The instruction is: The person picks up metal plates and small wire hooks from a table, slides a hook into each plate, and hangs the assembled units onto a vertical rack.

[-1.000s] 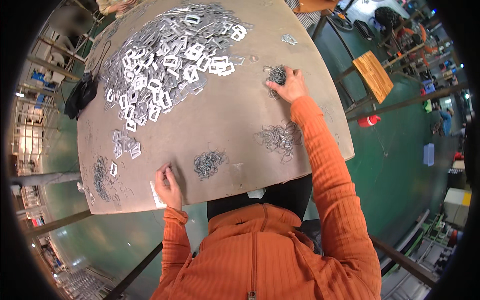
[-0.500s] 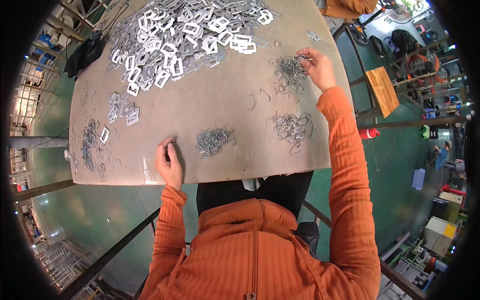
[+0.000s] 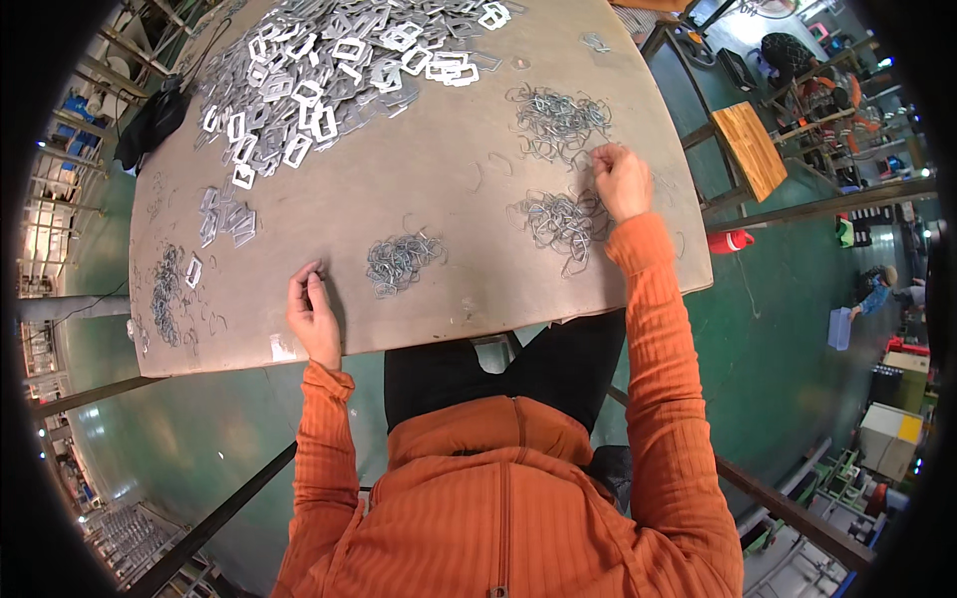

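Wire hooks [image 3: 558, 118] lie heaped beside your right hand [image 3: 623, 185], now shifted nearer you; its fingers curl, like your left hand's [image 3: 314, 317], any grip unclear.

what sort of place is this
Probably a factory or workshop: a big table heaped with flat silvery frames, piles of bent wires, and machinery on a green floor.

A factory workshop: metal frames [image 3: 324, 72] heaped at eleven o'clock, wires [image 3: 560, 122] piled at one, racks [image 3: 48, 211] at nine, machinery [image 3: 885, 441] at four, green floor [image 3: 204, 448] at eight
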Action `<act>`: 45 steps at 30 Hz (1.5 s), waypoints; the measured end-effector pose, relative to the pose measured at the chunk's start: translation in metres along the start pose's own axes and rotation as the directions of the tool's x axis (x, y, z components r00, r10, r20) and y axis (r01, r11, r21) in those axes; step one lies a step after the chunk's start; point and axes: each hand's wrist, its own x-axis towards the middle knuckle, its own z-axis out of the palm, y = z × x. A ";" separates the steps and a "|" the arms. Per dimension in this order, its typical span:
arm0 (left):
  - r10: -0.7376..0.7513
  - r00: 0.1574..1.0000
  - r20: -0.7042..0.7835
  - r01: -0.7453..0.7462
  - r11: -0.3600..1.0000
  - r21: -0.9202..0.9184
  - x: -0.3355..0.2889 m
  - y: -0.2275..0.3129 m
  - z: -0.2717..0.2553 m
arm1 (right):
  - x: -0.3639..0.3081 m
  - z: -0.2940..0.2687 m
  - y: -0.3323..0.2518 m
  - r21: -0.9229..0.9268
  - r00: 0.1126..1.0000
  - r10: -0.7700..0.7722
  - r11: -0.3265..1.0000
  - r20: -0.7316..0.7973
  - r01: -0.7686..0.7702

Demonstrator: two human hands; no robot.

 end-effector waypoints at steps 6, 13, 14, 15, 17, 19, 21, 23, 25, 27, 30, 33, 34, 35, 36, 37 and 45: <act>-0.008 1.000 0.003 0.008 1.000 0.011 -0.001 0.005 -0.001 | 0.009 0.017 -0.027 0.081 0.992 -0.034 0.996 0.121 0.024; -0.024 1.000 0.015 0.024 1.000 -0.005 -0.001 0.008 0.002 | 0.057 0.017 -0.013 0.352 0.983 -0.150 0.930 0.107 0.103; -0.027 1.000 0.013 0.028 1.000 -0.013 -0.001 0.007 0.002 | 0.060 0.013 -0.005 0.326 0.976 -0.145 0.941 0.161 0.086; -0.031 0.999 0.012 0.031 0.999 -0.021 -0.002 0.005 0.001 | 0.060 0.008 0.001 0.298 0.967 -0.140 0.952 0.214 0.071; -0.030 0.999 0.016 0.031 0.999 -0.033 -0.002 0.004 0.000 | 0.061 0.004 0.010 0.255 0.937 -0.142 0.965 0.318 0.060; -0.037 0.999 0.007 0.038 0.998 -0.041 -0.003 0.004 -0.004 | 0.056 0.002 -0.004 0.187 0.885 -0.146 0.980 0.443 0.068; -0.066 0.998 -0.002 0.066 0.996 -0.057 0.000 0.006 -0.003 | 0.048 0.003 -0.011 0.094 0.854 -0.184 0.983 0.486 0.158; -0.150 0.989 0.011 0.150 0.982 -0.117 0.011 0.018 0.004 | 0.041 0.008 -0.012 -0.009 0.843 -0.281 0.947 0.459 0.321; 0.150 0.985 0.089 -0.156 0.986 0.063 0.041 0.031 0.026 | 0.028 0.006 -0.018 -0.056 0.868 -0.332 0.924 0.370 0.378; 0.360 0.900 0.246 -0.415 0.880 0.231 0.078 0.050 0.053 | 0.018 0.002 -0.020 -0.042 0.896 -0.354 0.925 0.267 0.378; 0.533 0.795 0.289 -0.606 0.704 0.369 0.157 0.035 0.098 | 0.007 -0.004 -0.027 0.102 0.943 -0.312 0.948 0.119 0.301; 0.441 0.896 0.050 -0.359 0.655 0.664 0.239 0.020 0.126 | -0.016 -0.027 -0.029 0.416 0.976 -0.066 0.909 0.210 -0.028; 0.378 0.924 -0.061 -0.213 0.639 0.739 0.259 0.021 0.129 | -0.023 -0.033 -0.029 0.473 0.974 0.008 0.873 0.228 -0.118; 0.288 0.957 -0.038 -0.158 0.624 0.765 0.273 0.020 0.132 | -0.030 -0.035 -0.028 0.549 0.974 0.038 0.821 0.221 -0.157; 0.180 0.984 -0.011 -0.102 0.603 0.791 0.280 0.015 0.134 | -0.039 -0.037 -0.025 0.611 0.971 0.079 0.764 0.228 -0.206; 0.070 0.997 0.011 -0.049 0.572 0.819 0.283 0.010 0.134 | -0.043 -0.038 -0.024 0.670 0.964 0.118 0.698 0.238 -0.251; 0.370 0.782 0.502 -0.619 0.556 0.555 0.187 0.009 0.109 | -0.067 -0.022 -0.041 0.722 0.902 0.070 0.575 0.426 -0.385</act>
